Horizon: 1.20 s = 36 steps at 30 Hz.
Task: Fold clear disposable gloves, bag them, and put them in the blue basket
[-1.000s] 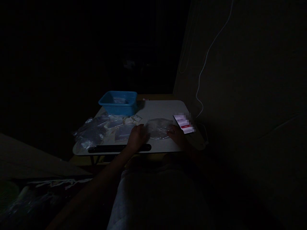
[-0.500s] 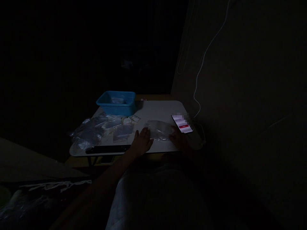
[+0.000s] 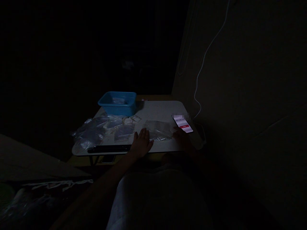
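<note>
The scene is very dark. A clear plastic bag (image 3: 158,130) lies flat on a small white table (image 3: 155,110). My left hand (image 3: 142,142) rests flat on the table at the bag's left edge, fingers stretched out. My right hand (image 3: 181,138) sits at the bag's right edge, just below a lit phone (image 3: 183,124); its fingers are lost in shadow.
A blue plastic tub (image 3: 117,102) stands at the table's back left. Several more clear bags (image 3: 100,129) are heaped on the left side. A dark strip (image 3: 109,149) runs along the front edge. A white cable (image 3: 203,57) hangs on the wall at right.
The bag was puffed up between my hands; now it lies flattened on the table. My left hand has opened out flat and slid toward the front edge.
</note>
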### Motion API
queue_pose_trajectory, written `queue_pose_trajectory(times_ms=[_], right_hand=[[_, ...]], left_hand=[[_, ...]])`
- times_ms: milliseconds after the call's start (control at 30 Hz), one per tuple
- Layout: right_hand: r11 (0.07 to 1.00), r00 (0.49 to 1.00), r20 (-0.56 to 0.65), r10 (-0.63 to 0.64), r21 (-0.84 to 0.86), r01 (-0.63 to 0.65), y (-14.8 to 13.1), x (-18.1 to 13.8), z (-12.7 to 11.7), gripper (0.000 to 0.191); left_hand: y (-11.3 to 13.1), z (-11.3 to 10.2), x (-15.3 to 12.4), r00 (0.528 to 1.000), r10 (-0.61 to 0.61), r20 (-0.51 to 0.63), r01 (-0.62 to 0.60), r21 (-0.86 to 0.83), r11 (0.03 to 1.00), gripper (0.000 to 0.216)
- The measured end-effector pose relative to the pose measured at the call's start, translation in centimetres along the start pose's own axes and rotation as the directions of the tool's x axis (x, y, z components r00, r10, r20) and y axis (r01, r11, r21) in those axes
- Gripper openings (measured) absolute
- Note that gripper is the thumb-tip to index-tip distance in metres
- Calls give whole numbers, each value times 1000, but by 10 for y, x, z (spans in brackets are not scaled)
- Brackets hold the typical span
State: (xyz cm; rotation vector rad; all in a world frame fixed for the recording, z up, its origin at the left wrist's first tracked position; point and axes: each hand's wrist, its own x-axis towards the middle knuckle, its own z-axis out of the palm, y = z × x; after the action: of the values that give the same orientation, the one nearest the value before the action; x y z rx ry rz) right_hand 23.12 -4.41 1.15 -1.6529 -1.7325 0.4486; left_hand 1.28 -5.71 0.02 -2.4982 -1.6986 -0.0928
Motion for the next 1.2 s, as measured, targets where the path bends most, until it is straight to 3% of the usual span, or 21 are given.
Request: queue_pose_trajectory(times_ms=[233,467,733,1200], right_hand=[[992,996,64,61,-110,-54,-6,0,4,27],[1000,998,62,-4,-24,5,-3,6,17,28],[997,995,92,-46,65,40,3,9,26,35],[997,996,68,-51,-57,55,3,7,26,35]], left_hand=[[1,2,-3,999,-24,-35,24,7,1000,59],[6,1,-8,995,-94,-18,95,9,995,63],[6,2,-8,995,-94,-20,94,6,996,63],[5,1,-10,994,-63,-84,61,-27,998,58]])
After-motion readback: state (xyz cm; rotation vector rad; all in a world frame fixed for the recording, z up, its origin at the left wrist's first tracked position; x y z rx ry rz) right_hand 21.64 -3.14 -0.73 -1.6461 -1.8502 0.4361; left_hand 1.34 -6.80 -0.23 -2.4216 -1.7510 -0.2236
